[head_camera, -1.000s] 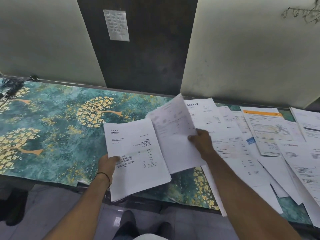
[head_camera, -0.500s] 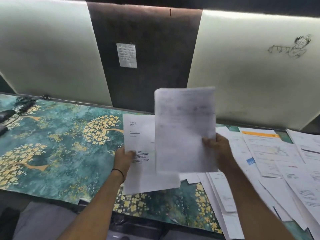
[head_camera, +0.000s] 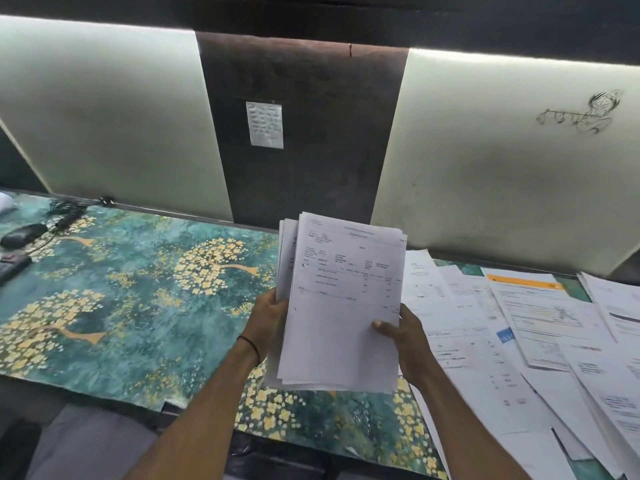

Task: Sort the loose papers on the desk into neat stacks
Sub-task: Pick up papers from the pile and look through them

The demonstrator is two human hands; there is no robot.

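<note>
From the head camera we see a bundle of papers (head_camera: 343,306) held upright above the floral desk mat (head_camera: 121,306), its sheets not quite squared. The left hand (head_camera: 268,320) grips its left edge, and the right hand (head_camera: 405,337) pinches its right edge with the thumb curled over the front sheet. To the right we find loose papers (head_camera: 540,323) spread overlapping across the desk, and at far left a dark mouse (head_camera: 22,235).

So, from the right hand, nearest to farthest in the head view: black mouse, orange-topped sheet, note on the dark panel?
1. Orange-topped sheet, close on the right.
2. Note, higher up, at the back.
3. Black mouse, far left.
</note>
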